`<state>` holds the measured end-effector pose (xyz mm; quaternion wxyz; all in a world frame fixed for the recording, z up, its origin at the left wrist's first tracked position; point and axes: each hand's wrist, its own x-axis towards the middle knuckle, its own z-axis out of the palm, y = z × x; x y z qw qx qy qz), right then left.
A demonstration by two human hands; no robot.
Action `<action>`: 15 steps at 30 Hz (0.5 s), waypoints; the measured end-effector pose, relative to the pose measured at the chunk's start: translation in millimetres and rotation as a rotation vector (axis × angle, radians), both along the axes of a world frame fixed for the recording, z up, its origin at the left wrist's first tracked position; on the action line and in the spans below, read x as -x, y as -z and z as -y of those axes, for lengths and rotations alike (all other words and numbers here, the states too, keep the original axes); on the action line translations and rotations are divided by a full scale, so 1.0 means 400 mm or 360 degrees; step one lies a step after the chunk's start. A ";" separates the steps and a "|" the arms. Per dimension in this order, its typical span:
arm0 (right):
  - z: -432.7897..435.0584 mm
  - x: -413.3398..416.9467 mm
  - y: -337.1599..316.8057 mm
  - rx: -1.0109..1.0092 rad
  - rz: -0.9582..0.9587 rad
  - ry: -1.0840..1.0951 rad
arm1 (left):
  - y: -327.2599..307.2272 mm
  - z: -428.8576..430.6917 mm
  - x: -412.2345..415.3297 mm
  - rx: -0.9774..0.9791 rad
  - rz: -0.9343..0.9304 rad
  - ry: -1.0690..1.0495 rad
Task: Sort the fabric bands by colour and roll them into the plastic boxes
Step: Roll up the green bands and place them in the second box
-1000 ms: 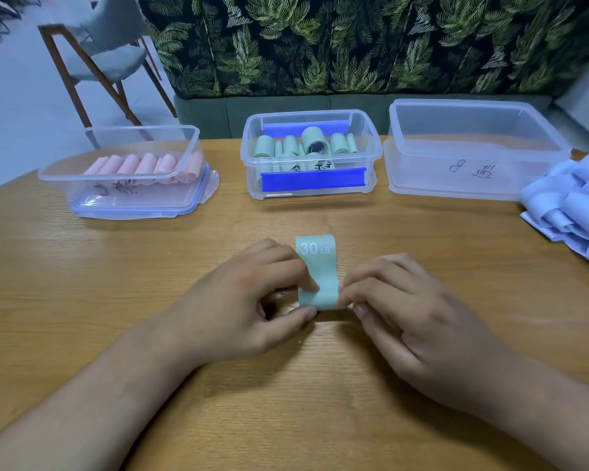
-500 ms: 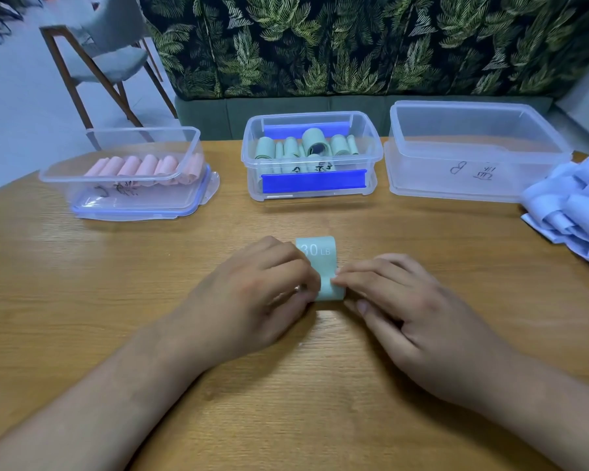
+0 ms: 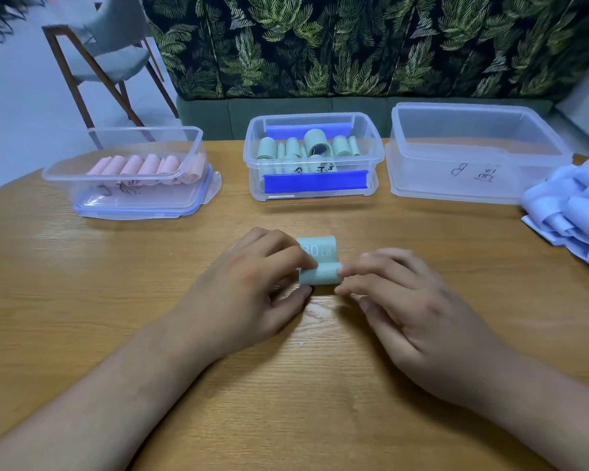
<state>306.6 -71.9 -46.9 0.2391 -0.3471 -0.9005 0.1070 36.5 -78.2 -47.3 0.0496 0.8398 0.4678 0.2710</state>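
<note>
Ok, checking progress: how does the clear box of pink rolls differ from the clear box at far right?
The left clear plastic box holds pink fabric rolls; the right clear plastic box holds none. Left rests on a blue-edged lid, right on a clear lid. Both are open.

Wooden table, boxes, blue bands, green band

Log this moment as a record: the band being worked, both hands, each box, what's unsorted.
band: green band, marked 30 LB, partly rolled on the table
left hand: pinches the roll's left end
right hand: pinches its right end
left box: pink rolls
middle box: green rolls
right box: marked B
unsorted: blue bands, heaped beside the right box
</note>
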 end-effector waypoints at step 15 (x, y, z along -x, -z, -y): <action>-0.021 0.000 0.003 0.0358 -0.0070 0.0186 | 0.000 -0.028 -0.035 -0.0059 -0.0209 -0.0203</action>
